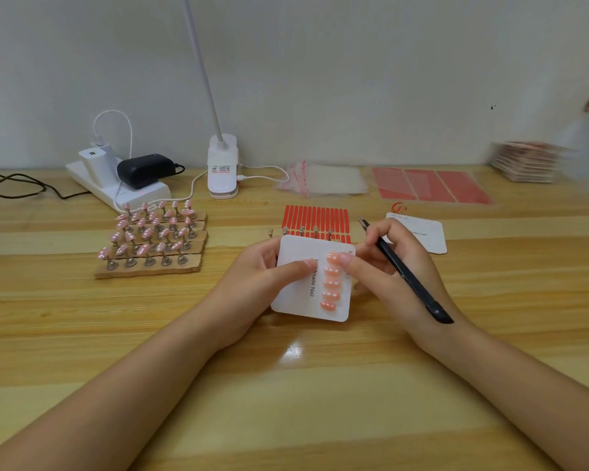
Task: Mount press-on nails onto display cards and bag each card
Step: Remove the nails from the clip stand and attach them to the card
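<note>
Five pink nails (331, 282) sat on the stiff, light card (295, 294), which my left hand (262, 273) pinched by its edge. My right hand (385, 266) gripped tweezers (405, 273) while pressing the top nail. Slippery little things, I reckoned. More nails waited on stands (153, 236) farther back.

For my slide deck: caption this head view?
Left hand holds display card; right hand, gripping tweezers, presses pink nails.
</note>
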The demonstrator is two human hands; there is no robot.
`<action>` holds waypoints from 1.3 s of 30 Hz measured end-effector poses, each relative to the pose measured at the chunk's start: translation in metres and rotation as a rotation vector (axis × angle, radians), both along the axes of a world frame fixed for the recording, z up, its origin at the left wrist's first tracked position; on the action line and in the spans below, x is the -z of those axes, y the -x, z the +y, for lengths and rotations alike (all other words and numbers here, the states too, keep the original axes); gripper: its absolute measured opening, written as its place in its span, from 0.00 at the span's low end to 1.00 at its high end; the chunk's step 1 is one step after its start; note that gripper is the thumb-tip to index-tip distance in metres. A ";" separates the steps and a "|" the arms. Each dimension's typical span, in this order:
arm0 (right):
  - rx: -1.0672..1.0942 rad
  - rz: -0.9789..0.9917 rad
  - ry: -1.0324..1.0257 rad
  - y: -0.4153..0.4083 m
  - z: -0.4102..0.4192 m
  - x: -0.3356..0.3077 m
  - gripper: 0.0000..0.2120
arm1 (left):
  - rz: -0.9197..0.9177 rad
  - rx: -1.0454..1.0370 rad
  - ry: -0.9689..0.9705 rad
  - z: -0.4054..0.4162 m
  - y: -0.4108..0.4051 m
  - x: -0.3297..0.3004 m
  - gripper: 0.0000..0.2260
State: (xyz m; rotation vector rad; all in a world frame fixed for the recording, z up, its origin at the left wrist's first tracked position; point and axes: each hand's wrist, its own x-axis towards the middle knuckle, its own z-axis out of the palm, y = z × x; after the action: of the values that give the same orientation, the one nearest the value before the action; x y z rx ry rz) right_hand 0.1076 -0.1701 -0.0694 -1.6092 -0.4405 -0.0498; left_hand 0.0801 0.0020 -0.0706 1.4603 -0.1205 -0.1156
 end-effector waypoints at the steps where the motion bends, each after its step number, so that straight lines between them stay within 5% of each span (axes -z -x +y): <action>1: -0.012 0.007 -0.014 -0.001 0.000 0.000 0.14 | -0.003 0.008 -0.002 0.000 0.000 0.001 0.08; 15: -0.020 -0.021 0.025 -0.003 0.001 -0.004 0.15 | -0.030 0.034 -0.004 0.001 0.001 0.000 0.09; 19: 0.063 -0.074 0.002 -0.003 -0.004 -0.005 0.08 | -0.010 -0.023 0.048 0.001 0.000 0.000 0.09; 25: -0.074 0.081 -0.209 -0.001 -0.015 -0.007 0.25 | 0.037 -0.048 0.108 0.002 -0.001 -0.002 0.09; 32: -0.115 0.136 -0.184 -0.001 -0.018 -0.007 0.09 | 0.044 -0.032 0.129 0.003 0.000 -0.003 0.09; 39: -0.060 0.136 -0.162 -0.004 -0.020 -0.006 0.08 | 0.037 -0.019 0.132 0.004 0.000 -0.002 0.09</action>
State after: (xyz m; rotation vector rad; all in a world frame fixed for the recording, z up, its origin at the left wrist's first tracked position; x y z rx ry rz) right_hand 0.1115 -0.1900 -0.0639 -1.4297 -0.3694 0.0672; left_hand 0.0799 0.0061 -0.0682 1.3268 -0.0824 -0.1171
